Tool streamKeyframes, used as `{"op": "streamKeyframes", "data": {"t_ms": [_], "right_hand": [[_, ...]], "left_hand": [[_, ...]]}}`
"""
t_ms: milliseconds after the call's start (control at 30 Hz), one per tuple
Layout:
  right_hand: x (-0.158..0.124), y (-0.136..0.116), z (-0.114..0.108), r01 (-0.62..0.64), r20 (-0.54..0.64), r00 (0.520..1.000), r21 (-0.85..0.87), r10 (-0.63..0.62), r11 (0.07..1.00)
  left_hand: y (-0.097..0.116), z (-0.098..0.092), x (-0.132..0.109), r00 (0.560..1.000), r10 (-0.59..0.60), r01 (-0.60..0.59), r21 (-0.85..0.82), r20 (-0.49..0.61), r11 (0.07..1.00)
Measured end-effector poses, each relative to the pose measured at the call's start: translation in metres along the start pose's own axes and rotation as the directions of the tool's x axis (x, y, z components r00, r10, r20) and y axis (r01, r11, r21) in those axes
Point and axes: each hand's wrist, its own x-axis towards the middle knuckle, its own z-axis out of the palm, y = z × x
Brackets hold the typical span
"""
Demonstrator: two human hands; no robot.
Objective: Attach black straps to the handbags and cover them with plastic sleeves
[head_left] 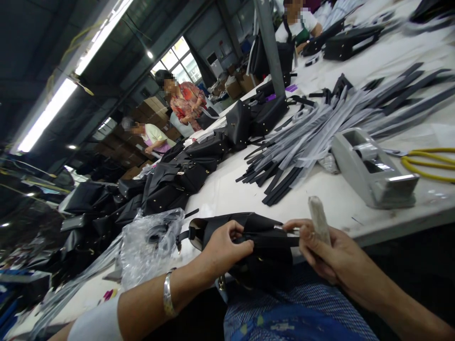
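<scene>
A black bag point(263, 220) rests at the table's front edge, partly over my lap, its left end showing a pale lining and a short strap with a buckle. My left hand point(227, 248) grips the bag's near upper edge, thumb and fingers curled round the black material. At the bag's right end, my right hand point(325, 253) has its fingers closed near a dark strip and a small shiny piece. A pale, whitish stick-like thing point(319, 220) stands up from the right hand; whether it is a held tool or a wrapped finger, I cannot tell.
A grey tape dispenser point(373, 170) and yellow-handled scissors point(426, 158) lie to the right. Beyond are black straps in clear sleeves point(302, 147). Black bags point(170, 180) pile up at left, behind crumpled clear plastic point(151, 246). A metal post point(270, 47) rises ahead; several people work farther off.
</scene>
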Motion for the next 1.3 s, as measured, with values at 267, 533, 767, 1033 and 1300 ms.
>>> {"op": "streamKeyframes", "data": {"t_ms": [267,533,767,1033,1300], "right_hand": [[-0.012,0.002,0.032,0.228,0.095,0.973,-0.49,-0.209,0.841],[-0.017,0.007,0.045,0.241,0.06,0.966,-0.566,-0.251,0.789],[-0.021,0.009,0.048,0.206,0.037,0.974,-0.569,-0.225,0.796],[-0.03,0.029,0.051,0.257,0.115,0.965,-0.6,-0.236,0.757],[-0.028,0.033,0.059,0.038,-0.092,0.992,-0.449,-0.088,0.893]], "left_hand": [[-0.002,0.003,-0.003,1.0,0.011,-0.011,0.035,-0.008,0.999],[-0.011,0.005,-0.006,0.997,0.064,-0.061,0.073,-0.035,0.995],[-0.013,0.005,-0.018,0.985,0.171,-0.167,0.147,-0.022,0.975],[-0.017,0.01,-0.034,0.976,0.202,-0.182,0.192,-0.086,0.964],[-0.026,0.013,-0.035,0.96,0.265,-0.24,0.211,-0.096,0.947]]}}
